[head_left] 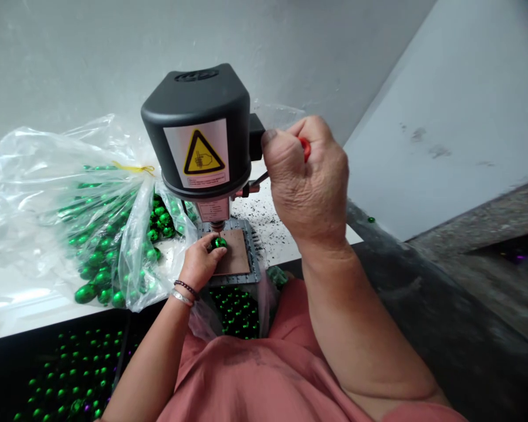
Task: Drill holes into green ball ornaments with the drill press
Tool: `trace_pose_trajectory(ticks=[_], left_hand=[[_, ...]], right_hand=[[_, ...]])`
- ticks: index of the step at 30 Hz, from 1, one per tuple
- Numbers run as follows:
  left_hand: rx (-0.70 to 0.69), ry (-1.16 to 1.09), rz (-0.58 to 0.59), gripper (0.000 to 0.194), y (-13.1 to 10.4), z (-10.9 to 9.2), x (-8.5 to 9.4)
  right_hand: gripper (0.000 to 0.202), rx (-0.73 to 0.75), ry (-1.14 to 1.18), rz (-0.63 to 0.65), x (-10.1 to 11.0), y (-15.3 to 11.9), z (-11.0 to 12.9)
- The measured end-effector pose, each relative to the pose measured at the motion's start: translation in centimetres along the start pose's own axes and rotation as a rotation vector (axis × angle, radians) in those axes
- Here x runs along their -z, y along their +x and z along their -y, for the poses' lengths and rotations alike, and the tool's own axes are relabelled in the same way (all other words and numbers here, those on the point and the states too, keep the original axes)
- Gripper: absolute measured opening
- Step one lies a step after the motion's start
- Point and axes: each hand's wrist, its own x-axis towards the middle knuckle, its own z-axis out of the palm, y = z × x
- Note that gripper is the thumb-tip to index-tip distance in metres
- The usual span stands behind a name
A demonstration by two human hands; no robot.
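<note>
One warning triangle, black machine, green ball, small print seemingly illegible

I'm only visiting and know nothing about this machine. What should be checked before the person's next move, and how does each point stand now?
1. Green ball held by the left hand: ok, fingers at its sides.
2. Ball over the brown board: ok.
3. Right hand on the red knob: ok, closed around it.
4. Left fingers well away from the chuck: not ok, in my judgement; they're just below it.
5. Left wrist bare: not ok, a dark beaded bracelet and pale band are worn.
6. Machine switched on or off: cannot tell.
</note>
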Motion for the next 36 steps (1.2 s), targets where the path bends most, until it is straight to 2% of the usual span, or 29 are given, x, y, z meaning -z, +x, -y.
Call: trace_pose_trajectory(ticks=[2,7,17,24,36], left_hand=[[-0.029,0.036,-0.002,0.042,-0.1,-0.3,0.1],[-0.002,-0.001,0.047,0.046,-0.2,-0.6,0.1],[-0.045,-0.051,0.057,0.05,0.1,0.4,0.0],[-0.045,-0.008,0.026,0.051,0.0,0.7,-0.2],[-0.079,0.029,-0.003,0.047,-0.2,1.1,-0.6]], right_hand=[[0.029,0.01,-0.003,0.003,0.0,-0.1,0.0],[0.027,0.047,0.011,-0.018,0.2,-0.9,-0.1],[0.01,0.168,-0.116,-0.019,1.2,-5.7,-2.1],[0.003,0.22,-0.104,-0.073,0.7,-7.1,-3.2],[0.005,0.158,-0.048,-0.152,-0.4,-8.6,-4.2]])
